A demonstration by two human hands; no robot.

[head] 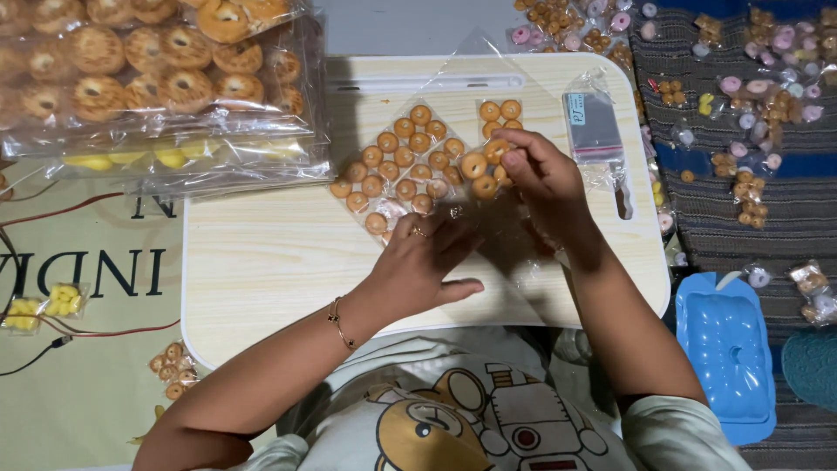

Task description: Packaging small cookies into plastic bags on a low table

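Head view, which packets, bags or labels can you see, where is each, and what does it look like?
Big clear bags: top left, large brown rings, yellow pieces.
Small clear packet: tray's right, flat, grey inside, red strip.
Tiny clear packets: striped cloth, right, brown and pink rings.
Clear sheet: tray centre, small brown rings.
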